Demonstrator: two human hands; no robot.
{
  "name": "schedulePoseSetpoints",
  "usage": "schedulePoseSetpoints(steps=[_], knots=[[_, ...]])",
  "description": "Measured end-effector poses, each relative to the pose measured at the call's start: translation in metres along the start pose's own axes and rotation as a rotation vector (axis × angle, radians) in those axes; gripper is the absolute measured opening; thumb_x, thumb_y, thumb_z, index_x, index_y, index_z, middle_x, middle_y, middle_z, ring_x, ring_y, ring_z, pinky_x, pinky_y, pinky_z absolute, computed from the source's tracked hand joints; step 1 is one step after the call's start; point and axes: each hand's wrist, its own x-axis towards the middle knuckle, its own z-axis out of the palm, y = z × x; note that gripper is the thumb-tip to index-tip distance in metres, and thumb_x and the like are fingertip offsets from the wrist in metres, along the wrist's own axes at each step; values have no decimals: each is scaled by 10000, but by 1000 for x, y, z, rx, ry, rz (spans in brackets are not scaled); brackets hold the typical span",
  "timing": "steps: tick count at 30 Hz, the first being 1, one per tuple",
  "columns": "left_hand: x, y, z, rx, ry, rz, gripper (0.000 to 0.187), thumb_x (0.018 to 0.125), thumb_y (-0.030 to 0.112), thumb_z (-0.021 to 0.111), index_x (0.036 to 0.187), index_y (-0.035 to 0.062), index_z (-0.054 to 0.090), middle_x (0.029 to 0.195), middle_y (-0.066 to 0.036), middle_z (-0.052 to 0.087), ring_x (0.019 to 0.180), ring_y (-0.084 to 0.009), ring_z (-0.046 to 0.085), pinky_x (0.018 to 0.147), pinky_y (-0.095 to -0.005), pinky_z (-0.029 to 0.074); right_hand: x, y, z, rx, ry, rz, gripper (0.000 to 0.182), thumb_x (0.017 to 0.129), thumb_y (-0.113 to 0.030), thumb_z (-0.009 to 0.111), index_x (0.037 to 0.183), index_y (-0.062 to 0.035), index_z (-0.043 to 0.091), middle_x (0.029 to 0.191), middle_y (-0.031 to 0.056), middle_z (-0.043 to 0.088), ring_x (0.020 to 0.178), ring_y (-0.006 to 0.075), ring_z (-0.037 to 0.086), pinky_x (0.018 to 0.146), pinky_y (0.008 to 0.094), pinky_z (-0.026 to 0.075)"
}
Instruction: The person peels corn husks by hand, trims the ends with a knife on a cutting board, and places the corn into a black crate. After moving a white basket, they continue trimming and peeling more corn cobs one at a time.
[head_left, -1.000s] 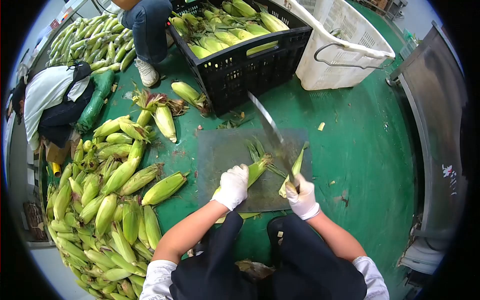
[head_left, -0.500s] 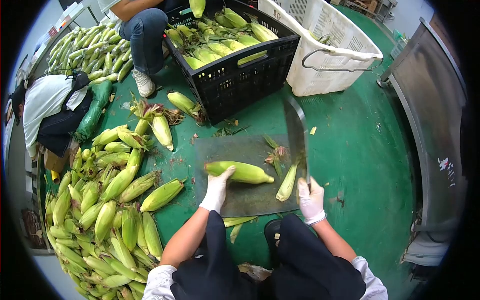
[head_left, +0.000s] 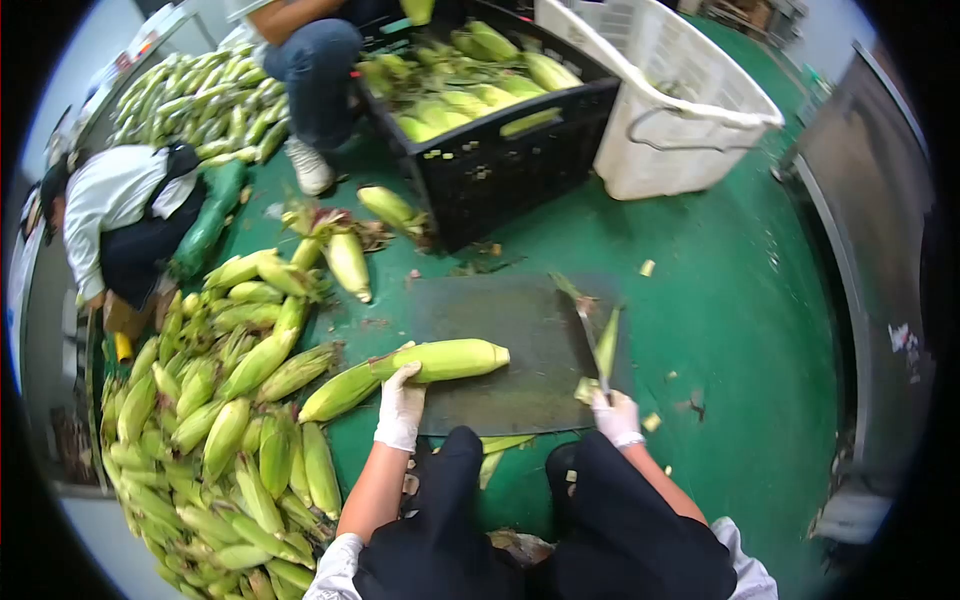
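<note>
My gloved left hand is wrapped round an ear of corn, which lies crosswise over the left part of the dark cutting board. Another ear touches it from the left, at the board's edge. My gloved right hand grips a knife at the board's right side, its blade pointing away from me and seen nearly edge-on. Beside the blade are a green husk piece and other trimmings.
A large heap of corn lies to the left. Beyond the board stand a black crate of corn and a white basket. One person bends at the left; another's knee shows near the crate. A metal cabinet stands right.
My left hand and its ear have moved left, towards the heap. The knife has come down and turned edge-on, and small cut pieces now lie on the floor right of the board. The view has shifted slightly.
</note>
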Motion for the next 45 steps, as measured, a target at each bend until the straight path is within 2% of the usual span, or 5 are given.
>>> schedulePoseSetpoints(steps=[8,17,27,39,45], knots=[[-76,157,0,1325,5,490,456,589,27,698,1038,63,629,998,-55,641,941,-197,613,900,-330,480,1,21,-16,-130,104,-167,322,853,-262,668,981,33,649,782,246,651,703,369,646,669,401,494],[-70,297,-30,2320,1419,939,693,721,230,694,1307,-22,423,1277,-219,505,1137,-342,476,1018,-488,303,0,25,5,-12,63,-68,331,838,-289,676,827,32,598,665,205,621,603,319,612,615,405,469],[240,96,-42,1289,759,300,628,664,311,814,1102,-51,545,942,-209,675,815,-329,680,717,-373,550,-9,9,3,-407,180,-92,367,812,-351,693,911,-19,573,684,202,636,664,418,629,616,470,485],[-14,-13,1,925,-127,-367,645,612,108,852,1137,29,486,922,-68,623,772,-156,601,678,-273,500,-57,-70,-3,-100,-75,-673,218,771,-195,748,823,-71,576,620,127,571,540,285,587,519,350,448],[-40,-20,-4,1909,-24,507,824,635,275,832,1288,-10,417,1040,-149,582,985,-291,581,831,-396,500,-53,-52,17,-145,-129,-227,299,858,-326,671,871,-41,586,643,140,605,554,247,600,555,355,458]])
